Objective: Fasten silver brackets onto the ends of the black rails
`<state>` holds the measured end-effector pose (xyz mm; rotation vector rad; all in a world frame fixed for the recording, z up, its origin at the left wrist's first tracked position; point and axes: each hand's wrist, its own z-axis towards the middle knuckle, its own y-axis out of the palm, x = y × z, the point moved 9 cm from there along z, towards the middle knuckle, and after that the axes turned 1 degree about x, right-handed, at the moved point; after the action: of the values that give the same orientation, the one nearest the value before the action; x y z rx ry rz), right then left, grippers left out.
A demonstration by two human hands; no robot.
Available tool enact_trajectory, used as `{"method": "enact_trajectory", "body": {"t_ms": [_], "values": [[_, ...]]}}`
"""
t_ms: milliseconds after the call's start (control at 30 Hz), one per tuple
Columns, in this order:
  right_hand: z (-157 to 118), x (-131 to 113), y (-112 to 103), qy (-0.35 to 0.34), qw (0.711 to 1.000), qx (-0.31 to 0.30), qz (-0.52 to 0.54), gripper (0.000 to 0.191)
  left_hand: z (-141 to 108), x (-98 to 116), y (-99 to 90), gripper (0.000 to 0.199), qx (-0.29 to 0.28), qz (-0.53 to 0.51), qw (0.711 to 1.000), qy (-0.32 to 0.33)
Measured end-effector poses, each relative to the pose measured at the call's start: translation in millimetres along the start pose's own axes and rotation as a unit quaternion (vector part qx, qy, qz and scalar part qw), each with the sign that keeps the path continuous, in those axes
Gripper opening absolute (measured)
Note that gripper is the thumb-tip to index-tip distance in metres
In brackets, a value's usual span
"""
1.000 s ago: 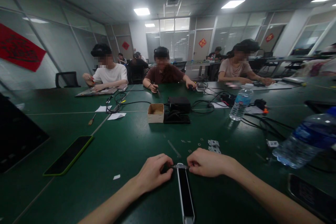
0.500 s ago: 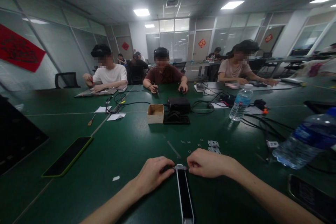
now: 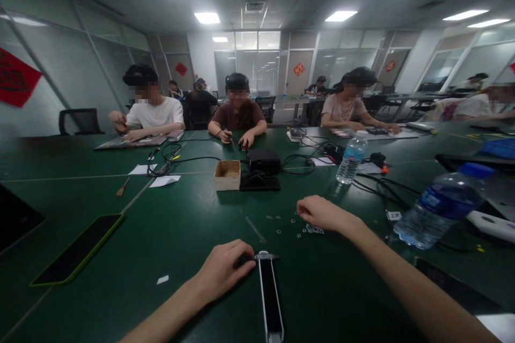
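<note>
Green tabletop [image 3: 181,220], right hand [image 3: 319,213] forward, apparently curled.

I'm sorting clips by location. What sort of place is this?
Probably an office or meeting room used as a workshop: people sit at a green table, with glass partitions behind.

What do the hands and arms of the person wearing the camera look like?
The left hand and right hand are human hands without gloves. No sleeve, watch, bracelet or cable shows on either arm. A tiny mark on a left finger might be a ring; it is too small to tell.
</note>
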<state>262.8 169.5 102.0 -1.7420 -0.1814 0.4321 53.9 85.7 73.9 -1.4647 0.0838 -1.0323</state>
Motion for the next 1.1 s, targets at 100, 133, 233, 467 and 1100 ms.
{"method": "enact_trajectory", "body": {"t_ms": [100, 133, 233, 467, 1100], "values": [[3.1, -3.0, 4.1, -0.009, 1.000, 0.007, 0.005, 0.019, 0.3, 1.3, -0.2, 0.013, -0.001, 0.009, 1.000, 0.001], [3.7, -3.9, 4.1, -0.009, 1.000, 0.013, 0.004, 0.020, 0.3, 1.5, -0.2, 0.013, 0.001, 0.012, 1.000, 0.003], [5.2, -7.8, 6.8, -0.015, 1.000, 0.011, 0.014, 0.019, 0.0, 1.8, -0.1, 0.012, 0.006, 0.017, 1.000, 0.007], [8.8, -8.2, 25.8, 0.012, 0.997, -0.037, 0.069, 0.014, 0.2, 3.2, -1.1, 0.013, 0.002, 0.015, 1.000, -0.002], [-24.0, -114.7, 7.4, -0.193, 0.943, 0.028, 0.268, 0.014, 0.1, -2.6, -20.1, 0.020, 0.097, -0.126, 0.987, -0.040]]}}
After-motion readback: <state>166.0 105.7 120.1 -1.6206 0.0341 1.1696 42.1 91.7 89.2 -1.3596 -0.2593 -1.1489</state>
